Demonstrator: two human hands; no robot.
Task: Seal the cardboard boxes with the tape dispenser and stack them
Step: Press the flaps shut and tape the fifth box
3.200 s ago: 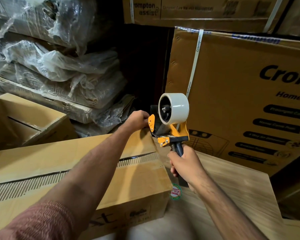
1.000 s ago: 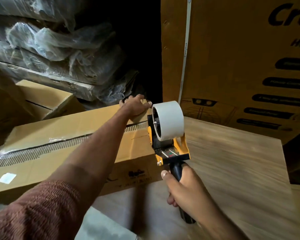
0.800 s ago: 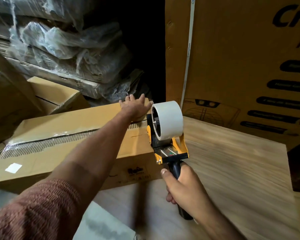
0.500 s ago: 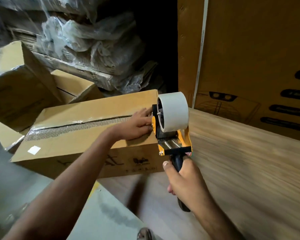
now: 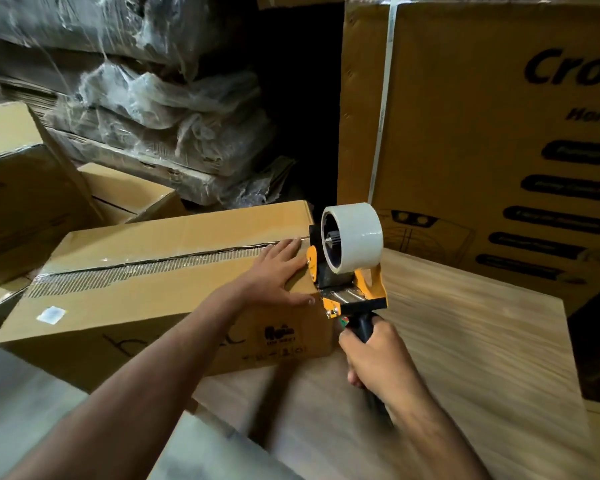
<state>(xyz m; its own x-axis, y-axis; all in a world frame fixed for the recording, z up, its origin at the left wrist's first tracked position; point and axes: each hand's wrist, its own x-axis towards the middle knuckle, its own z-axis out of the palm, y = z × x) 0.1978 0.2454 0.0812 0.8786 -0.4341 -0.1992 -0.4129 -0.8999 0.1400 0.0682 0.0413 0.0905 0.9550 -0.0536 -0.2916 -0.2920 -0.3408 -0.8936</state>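
While the long cardboard box [image 5: 160, 292] lies on its side w/ the top seam facing up, smaller cartons [image 5: 25, 188] sit at far left, one w/ flaps ajar, and plastic-wrapped bundles [image 5: 146, 109] are stacked behind. A strip of clear tape [image 5: 146, 270] already shines along the seam from the left end toward the right; I can't tell if it reaches the very edge.

Left hand [image 5: 274, 275] lies flat on the box top near its right end, fingers straight and spread, pressing the flaps down, touching the seam area just beside the dispenser.

Tape dispenser [image 5: 343, 268], orange frame w/ a white roll [image 5: 355, 237], sits against the box's right end at the top corner. Right hand [image 5: 374, 362] is clenched round the black handle, below and slightly fwd of the frame. The box rests on a wood-grain board [image 5: 465, 341]; a big printed carton [image 5: 482, 133] stands behind at right.

Step in hand, as I judge it: carrying the tape over the right edge and down the end face. To do it well: keep the left palm firm so flaps stay shut, hold the roller tight to the cardboard, run a short tail down the end wall, then tilt the blade in to cut clean. Rub the tail flat afterward. Risk: tape lifting at the corner if tension drops.
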